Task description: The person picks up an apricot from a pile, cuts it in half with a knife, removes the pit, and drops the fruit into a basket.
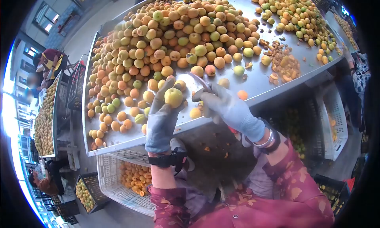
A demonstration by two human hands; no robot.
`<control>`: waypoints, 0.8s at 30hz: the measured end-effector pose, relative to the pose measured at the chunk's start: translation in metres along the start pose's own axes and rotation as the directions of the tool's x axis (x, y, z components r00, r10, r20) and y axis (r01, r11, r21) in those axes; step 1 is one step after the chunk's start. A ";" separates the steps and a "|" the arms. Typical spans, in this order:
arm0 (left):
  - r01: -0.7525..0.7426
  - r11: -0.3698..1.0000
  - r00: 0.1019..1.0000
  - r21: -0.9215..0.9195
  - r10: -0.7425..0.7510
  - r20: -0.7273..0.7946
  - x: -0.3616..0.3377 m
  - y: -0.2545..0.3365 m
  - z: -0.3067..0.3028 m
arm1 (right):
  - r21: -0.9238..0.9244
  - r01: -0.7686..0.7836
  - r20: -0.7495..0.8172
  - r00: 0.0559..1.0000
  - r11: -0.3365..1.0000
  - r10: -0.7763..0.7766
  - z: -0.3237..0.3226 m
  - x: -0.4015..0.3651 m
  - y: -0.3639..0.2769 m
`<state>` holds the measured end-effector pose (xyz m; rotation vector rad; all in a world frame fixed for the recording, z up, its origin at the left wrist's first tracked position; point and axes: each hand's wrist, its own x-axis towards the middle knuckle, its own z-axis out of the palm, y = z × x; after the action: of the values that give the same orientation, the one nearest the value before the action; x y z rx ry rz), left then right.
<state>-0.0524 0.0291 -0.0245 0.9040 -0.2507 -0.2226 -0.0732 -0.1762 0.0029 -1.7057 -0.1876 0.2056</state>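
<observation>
My left hand (162, 116), in a pale glove, is closed around a yellow-green apricot (173, 97) above the table's front edge. To its right, my gloved right hand (226, 104) grips a small knife (201, 82), its curved blade pointing up and left toward the fruit. Blade and apricot are apart. Most of the knife's handle is hidden by my fingers. Behind both hands rises a big heap of apricots (174, 34) on the metal table (253, 83). Several loose ones lie close around my hands.
Below the table's front edge stands a white crate (109, 176) of apricot halves (134, 176). A pile of cut pieces (285, 65) lies at the table's right. Another white crate (336, 125) is on the right. People (51, 63) are by another fruit table (47, 125) at left.
</observation>
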 end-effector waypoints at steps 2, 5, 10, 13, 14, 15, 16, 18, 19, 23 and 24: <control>0.016 1.000 1.000 0.024 -0.016 0.002 -0.001 0.002 0.000 | -0.018 -0.064 0.043 0.997 0.998 0.065 0.001 0.002 -0.003; -0.015 1.000 1.000 0.002 0.016 -0.011 0.000 0.001 -0.001 | -0.176 0.009 0.033 0.999 0.984 -0.003 0.005 0.000 -0.001; -0.027 0.999 0.999 0.017 0.028 -0.033 0.001 0.005 0.007 | -0.651 0.409 0.131 0.891 0.640 -0.435 0.009 -0.002 0.005; -0.057 0.889 0.985 0.454 0.126 -0.122 0.003 0.003 0.011 | -0.452 0.139 0.071 0.990 0.881 -0.120 0.012 -0.003 -0.006; -0.030 0.908 0.986 0.417 0.095 -0.136 0.003 0.004 0.013 | -0.454 0.139 0.071 0.990 0.880 -0.120 0.014 -0.003 -0.002; -0.003 0.925 0.987 0.379 0.064 -0.148 0.003 0.005 0.014 | -0.462 0.186 0.058 0.982 0.867 -0.180 0.017 -0.002 0.005; -0.004 0.926 0.987 0.377 0.065 -0.148 0.003 0.003 0.012 | -0.472 0.233 0.046 0.970 0.850 -0.240 0.019 0.000 0.012; -0.057 0.925 0.992 0.376 0.095 -0.085 0.004 -0.001 0.005 | -0.580 0.328 0.079 0.934 0.746 -0.349 0.018 0.002 0.018; -0.058 0.925 0.992 0.375 0.097 -0.086 0.003 -0.002 0.003 | -0.671 0.409 0.126 0.885 0.619 -0.449 0.018 0.003 0.020; -0.051 0.957 0.992 0.287 0.081 -0.094 0.002 -0.002 0.005 | -0.654 0.418 0.089 0.870 0.630 -0.485 0.022 0.002 0.020; -0.053 0.978 0.992 0.204 0.075 -0.102 0.002 -0.002 0.006 | -0.682 0.410 0.107 0.875 0.606 -0.472 0.022 0.001 0.019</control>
<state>-0.0524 0.0226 -0.0218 1.1030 -0.2028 -0.0881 -0.0772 -0.1579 -0.0186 -2.3416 -0.6936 -0.3681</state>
